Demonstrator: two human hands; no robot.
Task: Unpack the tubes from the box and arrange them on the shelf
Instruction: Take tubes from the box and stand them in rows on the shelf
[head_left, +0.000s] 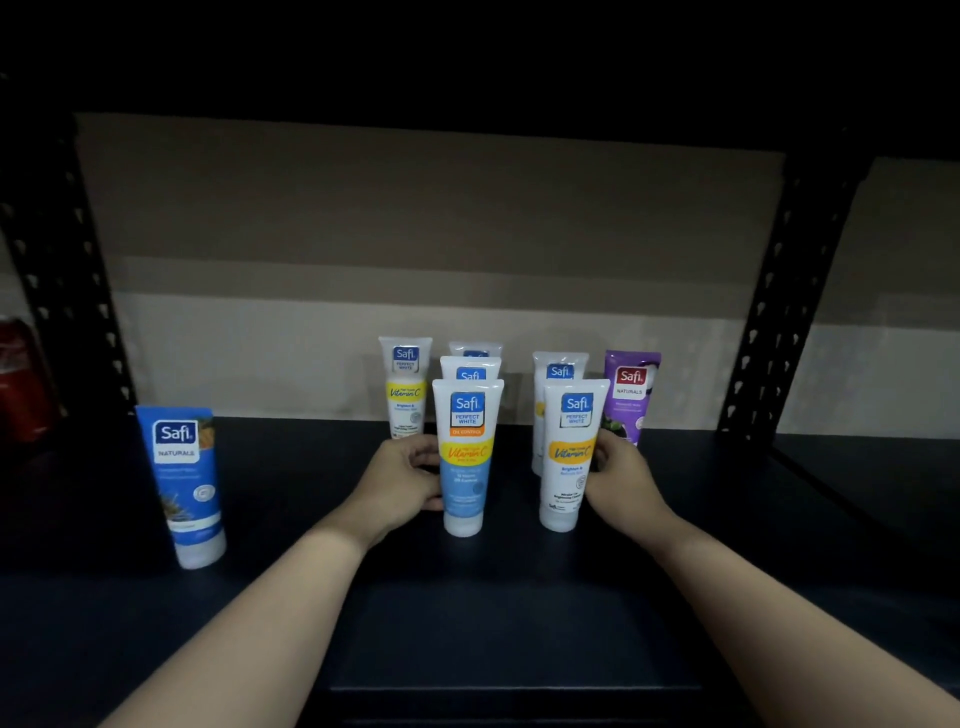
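Several Safi tubes stand cap-down on the dark shelf (478, 613). My left hand (402, 480) grips a white and light-blue tube (466, 457) at the front of the middle row, with two more white tubes (470, 369) behind it. My right hand (621, 480) grips a white tube with a yellow band (570, 452) at the front of the right row, another white tube (558, 371) behind it. A white tube (406, 384) stands at the back left, a purple tube (631, 389) at the back right, and a blue tube (184, 483) alone on the left.
Black perforated shelf posts (789, 291) rise at both sides, with a pale wall (415, 218) behind. A red object (21, 379) sits beyond the left post. The upper shelf is a dark band overhead. The box is out of view.
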